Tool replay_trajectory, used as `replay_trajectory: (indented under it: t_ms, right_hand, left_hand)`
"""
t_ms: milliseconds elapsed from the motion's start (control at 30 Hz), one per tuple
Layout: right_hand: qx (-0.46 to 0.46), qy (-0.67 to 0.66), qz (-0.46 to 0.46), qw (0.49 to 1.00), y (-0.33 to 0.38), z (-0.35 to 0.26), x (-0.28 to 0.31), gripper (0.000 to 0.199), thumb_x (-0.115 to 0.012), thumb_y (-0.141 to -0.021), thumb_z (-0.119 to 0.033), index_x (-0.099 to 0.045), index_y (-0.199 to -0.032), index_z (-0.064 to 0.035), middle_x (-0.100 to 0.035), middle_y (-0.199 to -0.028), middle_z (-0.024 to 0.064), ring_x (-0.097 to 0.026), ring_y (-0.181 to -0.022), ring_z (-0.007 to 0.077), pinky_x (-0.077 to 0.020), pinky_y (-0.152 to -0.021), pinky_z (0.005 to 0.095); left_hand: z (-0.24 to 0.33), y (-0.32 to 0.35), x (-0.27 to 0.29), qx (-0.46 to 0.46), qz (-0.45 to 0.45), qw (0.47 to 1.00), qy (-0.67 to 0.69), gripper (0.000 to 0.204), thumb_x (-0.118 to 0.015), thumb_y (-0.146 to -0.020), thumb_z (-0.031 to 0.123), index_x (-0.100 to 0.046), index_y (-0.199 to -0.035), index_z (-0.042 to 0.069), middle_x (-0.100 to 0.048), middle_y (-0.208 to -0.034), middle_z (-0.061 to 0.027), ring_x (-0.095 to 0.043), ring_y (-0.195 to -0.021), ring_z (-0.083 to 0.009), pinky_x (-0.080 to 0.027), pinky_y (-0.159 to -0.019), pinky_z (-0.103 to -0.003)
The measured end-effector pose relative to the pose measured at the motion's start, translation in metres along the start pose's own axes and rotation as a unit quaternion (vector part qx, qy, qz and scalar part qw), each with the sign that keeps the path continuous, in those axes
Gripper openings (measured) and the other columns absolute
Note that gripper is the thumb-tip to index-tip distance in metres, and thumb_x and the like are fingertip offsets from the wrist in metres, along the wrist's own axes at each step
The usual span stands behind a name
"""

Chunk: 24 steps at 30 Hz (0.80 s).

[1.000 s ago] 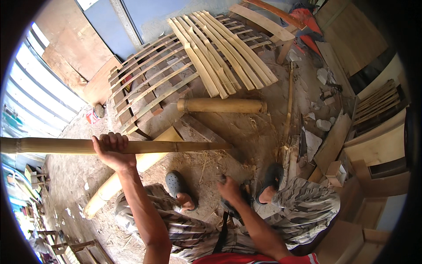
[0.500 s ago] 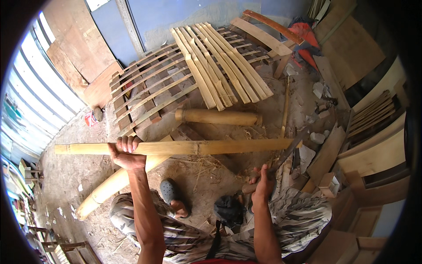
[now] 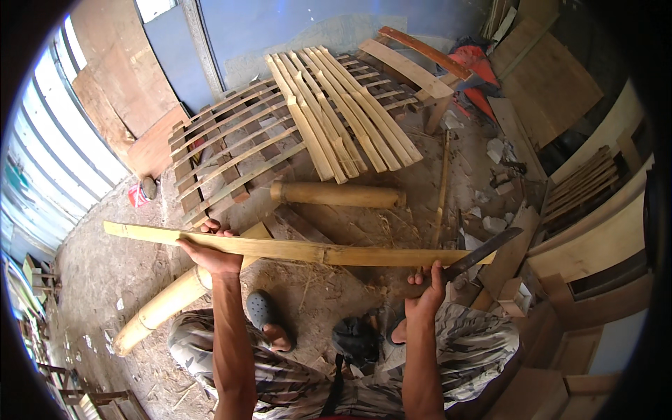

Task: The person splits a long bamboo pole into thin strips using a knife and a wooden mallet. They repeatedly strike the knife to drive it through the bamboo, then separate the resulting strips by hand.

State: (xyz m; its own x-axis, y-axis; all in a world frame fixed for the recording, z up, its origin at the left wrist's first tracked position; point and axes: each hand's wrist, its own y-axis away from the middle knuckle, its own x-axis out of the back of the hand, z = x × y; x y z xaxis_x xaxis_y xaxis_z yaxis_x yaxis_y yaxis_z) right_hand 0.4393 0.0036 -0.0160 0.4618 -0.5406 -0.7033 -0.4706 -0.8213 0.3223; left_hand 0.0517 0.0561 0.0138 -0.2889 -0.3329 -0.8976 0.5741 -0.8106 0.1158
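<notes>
Well left of the left grip [image 3: 218, 259], a pale ribbed wall [image 3: 49, 161]. Closer in, above and left of that grip, a red tin [image 3: 136, 196] on the floor [image 3: 91, 259]. Below and left of the same grip, a thick bamboo pole [image 3: 161, 311], lying aslant and passing behind the wrist. In the left grip, curled loosely with fingertips past the far edge, a split bamboo strip [image 3: 364, 256], stretched from left of this grip to beyond the right grip [image 3: 424, 299]. Above the left grip, a slatted frame [image 3: 241, 143]; below and right of it, a grey clog [image 3: 257, 310]. Between the two grips and farther off, a short bamboo section [image 3: 339, 195], with split bamboo lengths [image 3: 350, 119] above it, laid across the frame. Just left of and below the right grip, a black bundle [image 3: 355, 341]. In the right grip, wrapped around the handle, a long dark-bladed knife [image 3: 483, 253], angled up and rightward across the strip's right end; cannot tell whether touching. Right of that grip, a small wooden box [image 3: 516, 297].
</notes>
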Motion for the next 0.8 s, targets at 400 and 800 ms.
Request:
replay_trajectory:
  t_ms: [400, 800]
  right_hand:
    - [-0.064, 0.091, 0.055, 0.992, -0.024, 0.024, -0.002, 0.022, -0.069, -0.090, -0.022, -0.058, -0.103, -0.0086, -0.058, -0.083, 0.0028, -0.050, -0.060, 0.0132, -0.0460, -0.057, 0.0333]
    - [-0.263, 0.211, 0.096, 0.937, -0.031, 0.087, 0.064, 0.021, -0.065, -0.092, -0.018, -0.059, -0.107, -0.0041, -0.068, -0.085, 0.0086, -0.053, -0.059, 0.0153, -0.0484, -0.057, 0.0337]
  left_hand:
    - [0.015, 0.004, -0.018, -0.017, -0.096, 0.992, 0.078, 0.068, -0.034, -0.089, 0.078, -0.044, -0.076, 0.011, -0.045, -0.067, -0.0008, -0.040, -0.063, -0.0177, -0.036, -0.062, -0.033]
    - [0.051, 0.010, -0.041, -0.217, 0.070, 0.971, -0.075, 0.066, -0.054, -0.080, 0.079, -0.042, -0.076, 0.014, -0.040, -0.063, 0.0037, -0.041, -0.051, -0.0101, -0.034, -0.049, -0.025]
